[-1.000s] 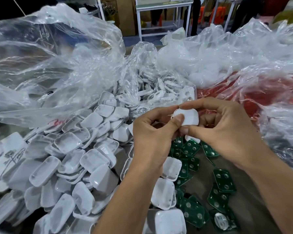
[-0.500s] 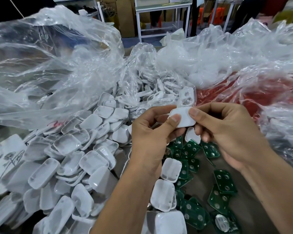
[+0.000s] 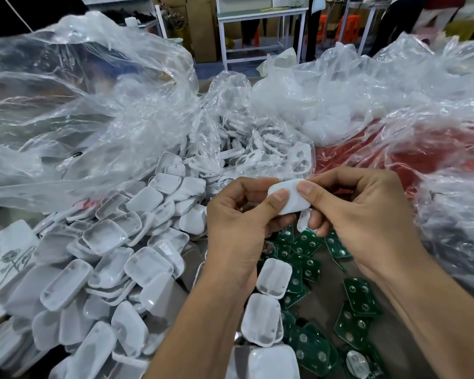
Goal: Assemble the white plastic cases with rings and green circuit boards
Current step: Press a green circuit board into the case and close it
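Bright, even overhead light; glare streaks on crumpled clear plastic bags (image 3: 88, 110); wide-angle bending at edges; background soft.

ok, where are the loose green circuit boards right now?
In the head view, the green circuit boards lie scattered on the table at lower right, below both hands, right of the heap of white plastic cases.

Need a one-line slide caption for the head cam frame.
Both hands pinch one white case above scattered green circuit boards.
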A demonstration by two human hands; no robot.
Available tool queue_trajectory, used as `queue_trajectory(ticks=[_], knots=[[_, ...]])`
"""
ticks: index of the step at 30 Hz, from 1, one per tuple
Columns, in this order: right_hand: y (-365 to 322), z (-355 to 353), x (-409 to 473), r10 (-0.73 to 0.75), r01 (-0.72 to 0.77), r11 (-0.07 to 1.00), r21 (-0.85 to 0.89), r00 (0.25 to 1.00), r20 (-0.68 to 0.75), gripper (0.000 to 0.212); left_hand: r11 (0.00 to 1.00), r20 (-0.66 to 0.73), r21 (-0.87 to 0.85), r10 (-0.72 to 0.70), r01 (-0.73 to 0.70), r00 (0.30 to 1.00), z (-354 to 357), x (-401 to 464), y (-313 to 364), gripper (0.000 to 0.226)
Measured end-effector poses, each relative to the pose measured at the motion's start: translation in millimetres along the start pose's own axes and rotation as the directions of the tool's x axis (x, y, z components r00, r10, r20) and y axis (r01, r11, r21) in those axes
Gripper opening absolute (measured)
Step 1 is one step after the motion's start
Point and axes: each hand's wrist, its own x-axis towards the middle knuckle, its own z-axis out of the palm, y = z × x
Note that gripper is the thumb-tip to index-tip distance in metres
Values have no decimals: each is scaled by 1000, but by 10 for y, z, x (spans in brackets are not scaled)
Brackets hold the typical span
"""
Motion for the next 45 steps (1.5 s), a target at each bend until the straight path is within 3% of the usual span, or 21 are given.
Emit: queue_trajectory(ticks=[9, 14, 16, 19, 23, 32, 37, 45], knots=[[44, -7, 12, 66, -66, 998, 13, 998, -16, 12, 997, -27, 72, 29, -27, 999, 24, 2, -32, 6], [50, -2, 28, 125, -126, 992, 11, 990, 61, 9, 990, -74, 133, 49, -39, 996, 60, 33, -60, 5], [36, -17, 37, 139, -143, 989, 28, 984, 113, 2, 991, -88, 133, 38, -26, 995, 67, 38, -58, 5], [18, -50, 47, 118, -118, 993, -5, 984, 137, 16, 990, -83, 138, 15, -3, 996, 64, 25, -52, 4], [25, -47, 46, 115, -111, 993, -32, 980, 162, 15, 983, -99, 179, -11, 29, 995, 35, 31, -73, 6], [8, -63, 52, 156, -172, 983, 68, 970, 186, 11, 985, -54, 167, -43, 52, 998, -6, 38, -61, 9], [-12, -78, 49, 108, -121, 992, 46, 971, 213, 13, 990, -35, 122, -64, 68, 997, -6, 27, -34, 9], [-1, -130, 71, -114, 159, 973, -168, 962, 249, 28, 995, 22, 100, 25, -27, 999, -1, 28, -5, 12]])
